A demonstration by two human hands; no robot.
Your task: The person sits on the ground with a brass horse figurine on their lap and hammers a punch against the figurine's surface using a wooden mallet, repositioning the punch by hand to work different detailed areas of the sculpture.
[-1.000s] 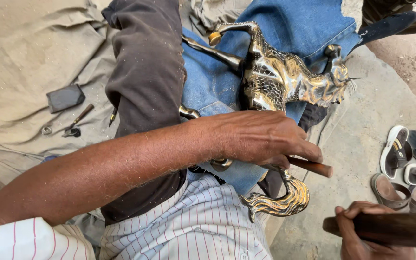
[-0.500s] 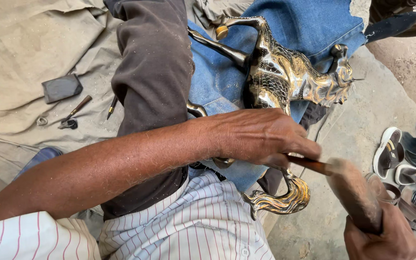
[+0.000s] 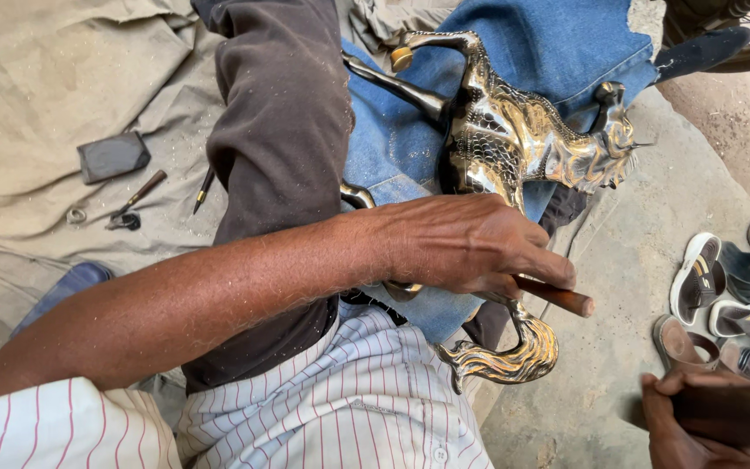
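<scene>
The left arm runs in from the 8 o'clock corner, forearm bare below a striped sleeve, wrist straight, and the left hand point(image 3: 470, 243) lies palm-down over the lower body of a metal horse figure point(image 3: 514, 139). Its grip is clamped on a slim brown tool point(image 3: 557, 298), the fingers folded over the shaft so that only the rounded end sticks out toward 3 o'clock. The tool's working tip is hidden under the hand, so I cannot tell just where it meets the metal.

The right hand point(image 3: 683, 426) shows only partly at 5 o'clock, its grip wrapped around a dark wooden handle point(image 3: 722, 412) that runs off the right edge; it is well apart from the figure.

The horse figure lies on its side across the person's lap, on a blue denim cloth point(image 3: 557, 43); its head points to 2 o'clock, one leg reaches to 12 o'clock, and the curled golden tail point(image 3: 514, 356) hangs just below the left hand at 5 o'clock.

The person sits on the ground on a tan sheet point(image 3: 45, 78). On it, at 9 to 10 o'clock, lie a flat dark block point(image 3: 113, 156), a small brown-handled tool point(image 3: 136, 195) and a thin pointed tool point(image 3: 205, 189). Bare concrete floor point(image 3: 601, 269) fills the right side, with several sandals point(image 3: 722, 278) at 3 to 4 o'clock.
</scene>
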